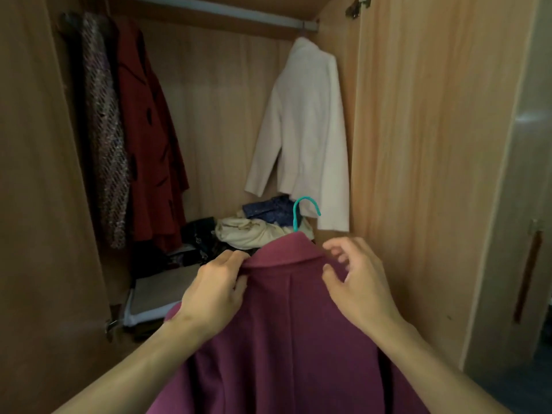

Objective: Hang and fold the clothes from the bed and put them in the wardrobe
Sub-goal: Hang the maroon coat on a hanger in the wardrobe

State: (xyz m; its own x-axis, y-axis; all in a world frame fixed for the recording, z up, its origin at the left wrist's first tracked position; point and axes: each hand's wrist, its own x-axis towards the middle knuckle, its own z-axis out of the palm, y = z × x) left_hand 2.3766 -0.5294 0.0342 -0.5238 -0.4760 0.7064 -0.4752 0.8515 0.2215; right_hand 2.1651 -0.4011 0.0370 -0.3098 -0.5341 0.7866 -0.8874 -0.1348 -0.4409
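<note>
At the lower centre of the frame we hold a plum-coloured coat [286,339] of thick, felted wool, seamed down its back, on a teal plastic hanger [301,215] whose curved hook rises above the folded collar. Our left hand [213,289] pinches the collar's left edge; our right hand [357,276] hovers at the right shoulder, fingers loosely curled, gripping nothing. Behind, the wood-grain wardrobe [418,130] has a pale metal rail [239,13] across the top; a cream jacket [304,127] hangs upper right, a red buttoned coat [149,138] and a nubby tweed garment [103,130] upper left, over crumpled clothes [254,231] heaped on the floor.
</note>
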